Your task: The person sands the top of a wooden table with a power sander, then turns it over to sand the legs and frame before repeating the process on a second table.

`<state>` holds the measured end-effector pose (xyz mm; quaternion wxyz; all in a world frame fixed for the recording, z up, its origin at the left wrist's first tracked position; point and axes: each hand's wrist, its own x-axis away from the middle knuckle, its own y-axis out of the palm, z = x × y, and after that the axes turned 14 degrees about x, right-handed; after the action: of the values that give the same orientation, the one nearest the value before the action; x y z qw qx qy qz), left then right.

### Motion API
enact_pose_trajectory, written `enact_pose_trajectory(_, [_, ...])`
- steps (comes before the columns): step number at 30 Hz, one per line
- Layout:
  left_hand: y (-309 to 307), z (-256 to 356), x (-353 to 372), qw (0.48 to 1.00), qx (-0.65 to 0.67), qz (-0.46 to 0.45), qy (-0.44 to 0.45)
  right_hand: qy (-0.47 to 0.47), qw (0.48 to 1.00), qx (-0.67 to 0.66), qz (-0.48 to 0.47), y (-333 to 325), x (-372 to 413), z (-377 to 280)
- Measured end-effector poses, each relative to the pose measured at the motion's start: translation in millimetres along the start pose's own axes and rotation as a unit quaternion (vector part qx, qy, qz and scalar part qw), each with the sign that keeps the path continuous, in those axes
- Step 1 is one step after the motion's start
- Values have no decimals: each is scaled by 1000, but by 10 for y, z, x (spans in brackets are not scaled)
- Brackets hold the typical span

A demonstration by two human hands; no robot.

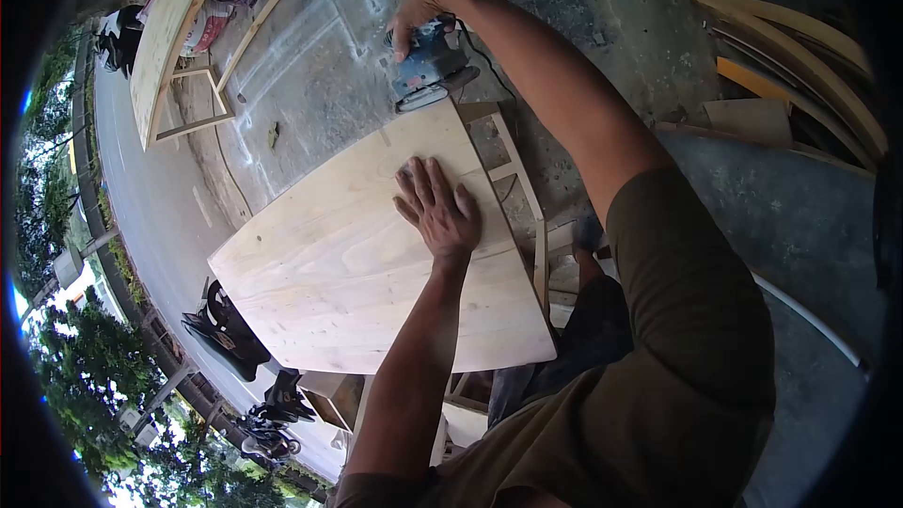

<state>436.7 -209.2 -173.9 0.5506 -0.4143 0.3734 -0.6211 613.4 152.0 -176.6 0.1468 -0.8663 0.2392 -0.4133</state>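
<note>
A pale wooden panel (329, 245) with a curved edge lies on a wooden frame. My left hand (439, 212) rests flat on its top surface, fingers spread, holding nothing. At the panel's far end, my right hand (419, 14) grips a blue power sander (431, 58), with a dark cord running back beside my forearm. The sander's pad is right at the panel's far edge; whether it touches the wood is unclear. My right fingers are partly hidden behind the tool.
Another wooden frame with a panel (174, 33) stands at the upper left, with bags behind it. Curved wooden pieces (800, 61) lie at the upper right. Under the panel's right side shows its slatted frame (513, 155). Motorbikes (226, 334) stand at the lower left.
</note>
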Motion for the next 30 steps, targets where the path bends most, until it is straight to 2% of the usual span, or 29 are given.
enact_pose_trajectory(3, [-3,2,-1,1000,9,1,-2,-22,995,15,94,101,822,-145])
enact_pose_trajectory(4, [-14,11,-4,1000,9,-2,-3,-19,988,-9,152,217,989,-145])
enact_pose_trajectory(7, [-10,-2,-14,1000,23,4,-7,-15,933,-5,360,802,1442,-54])
enact_pose_trajectory(9, [-17,10,-36,1000,23,12,-6,25,888,11,460,1310,1756,-134])
enact_pose_trajectory(10, [-10,14,-26,1000,19,14,-5,25,875,-26,482,1535,1875,-172])
enact_pose_trajectory(13, [70,-90,6,996,76,46,-27,55,891,-64,447,1999,2343,-278])
enact_pose_trajectory(16, [49,-156,-61,974,168,112,-104,68,906,-63,412,2776,2984,-447])
enact_pose_trajectory(19, [-68,-60,-246,969,138,108,-177,71,916,-64,390,3782,3676,-565])
enact_pose_trajectory(21, [-151,-137,-491,982,64,77,-161,70,933,23,354,4166,4099,-699])
enact_pose_trajectory(23, [-141,-206,-811,991,18,62,-114,35,918,25,395,4316,4030,-711])
enact_pose_trajectory(24, [-99,-215,-804,991,19,81,-103,19,914,24,405,4375,4068,-731])
enact_pose_trajectory(26, [-115,-262,-739,990,49,87,-95,51,906,19,419,4077,3742,-766])
enact_pose_trajectory(28, [-117,-235,-785,987,80,104,-91,46,906,-38,418,3424,3365,-735])
enact_pose_trajectory(30, [-138,-224,-785,982,105,114,-104,47,876,-7,480,2884,2853,-589])
